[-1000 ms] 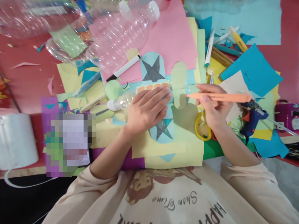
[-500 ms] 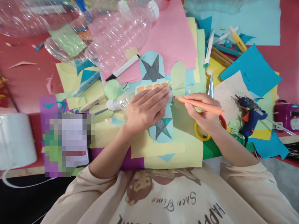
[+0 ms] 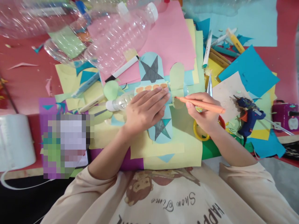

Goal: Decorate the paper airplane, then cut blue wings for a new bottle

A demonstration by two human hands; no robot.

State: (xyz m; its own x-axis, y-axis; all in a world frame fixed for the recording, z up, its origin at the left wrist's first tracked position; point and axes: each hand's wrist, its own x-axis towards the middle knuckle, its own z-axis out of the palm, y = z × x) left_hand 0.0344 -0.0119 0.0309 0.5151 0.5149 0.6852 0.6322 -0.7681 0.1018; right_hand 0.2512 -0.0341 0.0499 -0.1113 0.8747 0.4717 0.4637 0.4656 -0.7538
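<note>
Pinching an orange marker [image 3: 216, 109], the right hand [image 3: 205, 116] has its fingers closed. The left hand [image 3: 146, 109], fingers outstretched, lies over the small bottle [image 3: 122, 101]; whether it grips, I can't make out.

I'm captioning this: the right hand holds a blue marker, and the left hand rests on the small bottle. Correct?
Not quite: the head view shows the right hand holding an orange marker, not blue; the left hand does rest on the small bottle.

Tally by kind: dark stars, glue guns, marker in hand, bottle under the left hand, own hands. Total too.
Dark stars: 2
Glue gun: 1
Orange marker in hand: 1
Bottle under hand: 1
Hands, left hand and right hand: 2
Total: 7
</note>
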